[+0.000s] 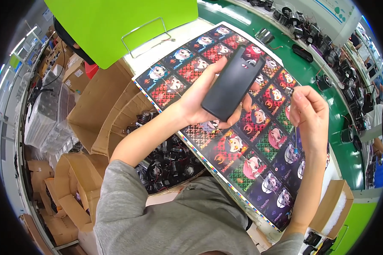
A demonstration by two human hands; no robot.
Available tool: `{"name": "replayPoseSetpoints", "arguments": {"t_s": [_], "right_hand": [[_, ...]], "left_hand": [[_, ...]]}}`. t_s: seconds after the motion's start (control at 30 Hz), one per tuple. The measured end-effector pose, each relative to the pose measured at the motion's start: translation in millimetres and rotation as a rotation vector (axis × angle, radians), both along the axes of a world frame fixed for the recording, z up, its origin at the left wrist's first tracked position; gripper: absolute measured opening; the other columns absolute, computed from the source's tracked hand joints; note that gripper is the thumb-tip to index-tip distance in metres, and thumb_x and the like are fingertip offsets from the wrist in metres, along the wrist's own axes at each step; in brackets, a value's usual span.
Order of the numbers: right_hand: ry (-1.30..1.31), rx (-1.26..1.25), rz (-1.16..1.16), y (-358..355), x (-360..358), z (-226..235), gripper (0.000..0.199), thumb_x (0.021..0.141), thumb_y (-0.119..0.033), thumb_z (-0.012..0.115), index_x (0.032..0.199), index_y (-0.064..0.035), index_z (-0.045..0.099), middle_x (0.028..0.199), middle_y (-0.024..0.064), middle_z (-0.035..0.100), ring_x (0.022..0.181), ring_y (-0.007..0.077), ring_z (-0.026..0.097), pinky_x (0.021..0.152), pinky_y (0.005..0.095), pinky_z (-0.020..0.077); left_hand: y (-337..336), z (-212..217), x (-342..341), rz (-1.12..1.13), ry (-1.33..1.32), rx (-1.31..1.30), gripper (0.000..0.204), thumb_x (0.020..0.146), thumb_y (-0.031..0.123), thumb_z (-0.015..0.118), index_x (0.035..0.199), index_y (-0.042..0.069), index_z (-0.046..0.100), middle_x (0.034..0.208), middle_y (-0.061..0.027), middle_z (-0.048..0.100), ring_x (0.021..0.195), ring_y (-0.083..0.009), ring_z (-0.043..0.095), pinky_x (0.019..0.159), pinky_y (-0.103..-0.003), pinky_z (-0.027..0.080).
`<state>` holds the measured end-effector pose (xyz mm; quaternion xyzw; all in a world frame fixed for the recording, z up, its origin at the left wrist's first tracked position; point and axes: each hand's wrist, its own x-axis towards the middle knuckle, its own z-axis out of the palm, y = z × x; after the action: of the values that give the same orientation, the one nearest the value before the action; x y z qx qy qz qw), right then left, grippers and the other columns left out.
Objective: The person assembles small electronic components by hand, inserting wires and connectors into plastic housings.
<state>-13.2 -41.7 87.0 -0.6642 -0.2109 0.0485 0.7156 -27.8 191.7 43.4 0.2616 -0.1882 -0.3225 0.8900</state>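
My left hand (195, 98) is wrapped round a long black plastic casing (230, 87), its smooth face turned up. A notch and a small shiny spot show near its far end. To the right, my right hand (309, 111) pinches a small metallic piece (289, 91) between thumb and fingertips, apart from the casing. A thin wire with a blue tip (295, 149) hangs below that hand; whether it joins the pinched piece I cannot tell. Both hands are above a sheet printed with cartoon figures (225, 146), spread over the worktop.
An open cardboard box (100, 106) with several black motor-like parts (170, 159) stands left of the sheet. A bright green panel (127, 21) and a bent wire handle (142, 29) are beyond. Similar parts line a green surface (332, 110); a small carton (334, 208) sits lower right.
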Motion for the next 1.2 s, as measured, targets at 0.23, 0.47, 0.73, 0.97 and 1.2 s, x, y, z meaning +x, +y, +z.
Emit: {"name": "replayPoseSetpoints", "arguments": {"t_s": [0.23, 0.47, 0.73, 0.97, 1.2], "right_hand": [[0.003, 0.014, 0.003, -4, 1, 3, 0.015, 0.085, -0.015, 0.060, 0.086, -0.0001, 0.062, 0.062, -0.0042, 0.049, 0.050, 0.0019, 0.041, 0.044, 0.0184, 0.0314], [0.025, -0.005, -0.046, -4, 1, 6, 0.015, 0.084, -0.014, 0.062, 0.087, 0.0009, 0.062, 0.070, 0.0036, 0.061, 0.046, 0.0022, 0.043, 0.039, 0.0169, 0.0316], [0.062, -0.232, -0.172, -12, 13, 3, 0.011, 0.080, -0.010, 0.063, 0.079, 0.0011, 0.064, 0.065, 0.0042, 0.063, 0.043, 0.0045, 0.049, 0.038, 0.0176, 0.0355], [0.122, -0.221, -0.145, -23, 26, -5, 0.008, 0.075, -0.005, 0.067, 0.079, 0.0000, 0.062, 0.065, 0.0018, 0.061, 0.053, 0.0045, 0.052, 0.047, 0.0169, 0.0387], [-0.398, -0.505, -0.445, -8, 23, -20, 0.011, 0.071, 0.003, 0.062, 0.081, 0.0012, 0.065, 0.075, 0.0087, 0.062, 0.056, 0.0126, 0.054, 0.054, 0.0245, 0.0445]], "left_hand": [[-24, 7, 0, 0.212, 0.146, 0.129, 0.064, 0.089, 0.056, 0.024, 0.119, 0.002, 0.042, 0.081, -0.0148, 0.056, 0.051, -0.0289, 0.058, 0.036, -0.034, 0.045], [-41, 13, 7, 0.472, -0.189, 0.475, 0.048, 0.079, 0.022, 0.068, 0.105, 0.004, 0.033, 0.086, -0.0142, 0.055, 0.060, -0.0234, 0.063, 0.046, -0.032, 0.052], [-69, -11, 39, 0.802, -0.902, 1.306, 0.068, 0.063, 0.040, 0.079, 0.102, 0.000, 0.040, 0.087, -0.0182, 0.057, 0.082, -0.0244, 0.060, 0.067, -0.034, 0.046], [-83, -27, 37, 0.897, -0.879, 1.153, 0.068, 0.064, 0.034, 0.079, 0.106, -0.003, 0.040, 0.090, -0.0204, 0.057, 0.083, -0.0331, 0.059, 0.073, -0.039, 0.046], [-88, -34, 35, 0.809, -0.843, 1.176, 0.077, 0.063, 0.033, 0.080, 0.113, -0.002, 0.032, 0.095, -0.0252, 0.059, 0.081, -0.0388, 0.062, 0.068, -0.041, 0.050]]}}
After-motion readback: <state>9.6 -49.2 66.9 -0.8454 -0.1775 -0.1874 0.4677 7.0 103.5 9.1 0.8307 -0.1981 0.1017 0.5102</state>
